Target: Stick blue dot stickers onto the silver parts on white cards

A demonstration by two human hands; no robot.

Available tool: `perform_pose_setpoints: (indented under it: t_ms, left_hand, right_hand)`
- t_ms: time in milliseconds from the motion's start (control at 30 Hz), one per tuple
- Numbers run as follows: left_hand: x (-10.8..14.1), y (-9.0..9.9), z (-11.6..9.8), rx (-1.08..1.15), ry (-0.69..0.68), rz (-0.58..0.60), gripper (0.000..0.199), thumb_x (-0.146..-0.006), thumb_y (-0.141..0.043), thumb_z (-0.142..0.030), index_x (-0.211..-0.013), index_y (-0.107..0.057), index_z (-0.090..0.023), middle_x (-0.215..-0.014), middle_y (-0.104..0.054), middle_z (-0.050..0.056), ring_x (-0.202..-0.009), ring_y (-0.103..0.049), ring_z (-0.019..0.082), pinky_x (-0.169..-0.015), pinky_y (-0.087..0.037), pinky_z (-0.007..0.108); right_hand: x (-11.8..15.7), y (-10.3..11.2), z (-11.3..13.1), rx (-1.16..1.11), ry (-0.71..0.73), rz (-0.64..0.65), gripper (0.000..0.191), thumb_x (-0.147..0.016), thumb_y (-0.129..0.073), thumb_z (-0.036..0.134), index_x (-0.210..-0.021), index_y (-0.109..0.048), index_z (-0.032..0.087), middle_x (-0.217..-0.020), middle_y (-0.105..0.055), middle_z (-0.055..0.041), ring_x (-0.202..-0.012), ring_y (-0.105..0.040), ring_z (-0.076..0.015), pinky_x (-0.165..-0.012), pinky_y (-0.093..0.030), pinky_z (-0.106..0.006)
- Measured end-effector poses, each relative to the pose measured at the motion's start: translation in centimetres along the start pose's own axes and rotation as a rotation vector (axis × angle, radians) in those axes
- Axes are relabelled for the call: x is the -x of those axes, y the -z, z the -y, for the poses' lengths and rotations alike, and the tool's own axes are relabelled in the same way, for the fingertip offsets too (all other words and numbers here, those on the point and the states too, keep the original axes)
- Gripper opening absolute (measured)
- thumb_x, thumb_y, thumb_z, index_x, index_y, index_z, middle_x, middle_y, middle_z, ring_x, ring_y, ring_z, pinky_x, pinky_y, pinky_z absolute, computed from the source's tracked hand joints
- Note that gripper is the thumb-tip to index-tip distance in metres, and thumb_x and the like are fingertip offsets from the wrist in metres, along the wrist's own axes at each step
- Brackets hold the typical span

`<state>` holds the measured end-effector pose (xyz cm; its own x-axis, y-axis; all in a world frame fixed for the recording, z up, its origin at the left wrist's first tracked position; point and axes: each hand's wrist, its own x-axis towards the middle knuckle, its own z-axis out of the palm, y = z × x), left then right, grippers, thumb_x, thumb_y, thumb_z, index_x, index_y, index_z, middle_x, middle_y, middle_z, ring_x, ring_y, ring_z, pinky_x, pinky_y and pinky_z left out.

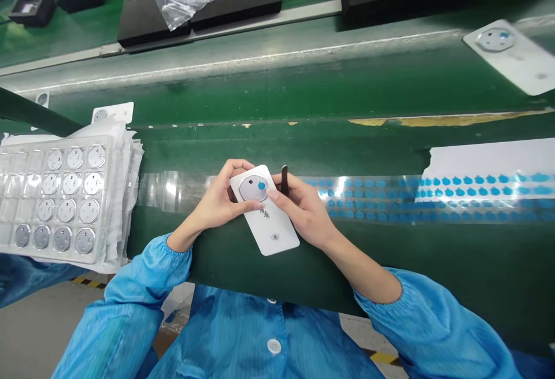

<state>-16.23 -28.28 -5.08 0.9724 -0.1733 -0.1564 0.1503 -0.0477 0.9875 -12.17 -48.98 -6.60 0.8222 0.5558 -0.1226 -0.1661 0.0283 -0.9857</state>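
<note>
The card (269, 220), white with rounded corners, is held by both hands above the near edge of the green belt (303, 90), about in the middle of its length, and it is tilted so that its top end points away from the person. At the far left, a clear tray (52, 197) lies on a stack of paper (125, 194) at the left end of the near edge; its pockets hold round metal discs (71, 211) in rows. Behind it, a small white card (113, 112) lies on the belt. The left hand (217, 200) is closed on the upper left side of the card, with the fingers curled over its top edge. On the card sits one disc (252, 189) with a blue dot (261, 185) on it. The right hand (303, 208) grips the card's right side, the thumb is pressing near the disc, and it also holds a thin dark tool (284, 179) upright between the fingers. To the right, a clear strip (433, 197) with rows of blue dots stretches along the belt to its right end, partly over a white sheet (489, 159). In the far right corner another white card (515, 55) with a disc lies on the belt.
</note>
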Motion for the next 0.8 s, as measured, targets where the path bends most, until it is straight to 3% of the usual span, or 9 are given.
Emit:
perform_pose_setpoints:
  t_ms: [100,333,433,633,800]
  left_hand:
    - [0.2,-0.8,0.3,-0.022,-0.016,-0.051,0.065,-0.081,-0.088,-0.033,-0.133,-0.05,-0.025,-0.114,-0.065,0.006,-0.093,-0.067,0.019,-0.073,-0.057,0.027]
    - [0.6,-1.9,0.9,-0.19,-0.1,-0.091,0.056,-0.084,-0.085,-0.033,-0.131,-0.056,-0.023,-0.115,-0.065,0.007,-0.093,-0.065,0.019,-0.072,-0.055,0.027]
    - [0.7,-2.2,0.8,-0.13,-0.097,-0.094,0.055,-0.085,-0.083,-0.031,-0.132,-0.055,-0.023,-0.118,-0.064,0.007,-0.097,-0.065,0.02,-0.075,-0.056,0.027]
    - [0.7,-2.1,0.4,0.182,0.031,-0.199,0.061,-0.082,-0.087,-0.039,-0.131,-0.053,-0.026,-0.108,-0.066,0.004,-0.087,-0.066,0.018,-0.073,-0.057,0.026]
    - [1.2,-3.3,0.5,0.271,0.112,-0.391,0.047,-0.082,-0.086,-0.047,-0.113,-0.062,-0.022,-0.089,-0.066,0.001,-0.073,-0.062,0.014,-0.065,-0.05,0.022]
  right_hand:
    - [0.1,-0.3,0.2,-0.066,-0.095,0.018,0.035,-0.095,-0.071,0.053,-0.103,-0.065,0.02,-0.082,-0.067,-0.0023,-0.065,-0.064,-0.018,-0.053,-0.049,-0.028]
    - [0.0,-0.3,-0.2,0.028,-0.098,-0.088,0.038,-0.092,-0.073,0.055,-0.083,-0.06,0.02,-0.072,-0.06,0.0002,-0.06,-0.057,-0.0148,-0.052,-0.042,-0.026]
    - [0.1,-0.5,-0.2,0.03,-0.108,-0.115,0.043,-0.091,-0.073,0.058,-0.078,-0.057,0.02,-0.069,-0.058,0.0007,-0.059,-0.055,-0.0143,-0.051,-0.041,-0.026]
    - [0.4,-0.8,-0.5,-0.079,-0.066,-0.003,0.035,-0.097,-0.069,0.055,-0.105,-0.063,0.021,-0.083,-0.067,-0.0023,-0.066,-0.063,-0.0176,-0.055,-0.05,-0.028]
    - [1.1,-2.1,-1.5,0.091,0.108,0.009,0.024,-0.106,-0.056,0.044,-0.118,-0.061,0.023,-0.092,-0.067,-0.0045,-0.074,-0.064,-0.0193,-0.063,-0.052,-0.03]
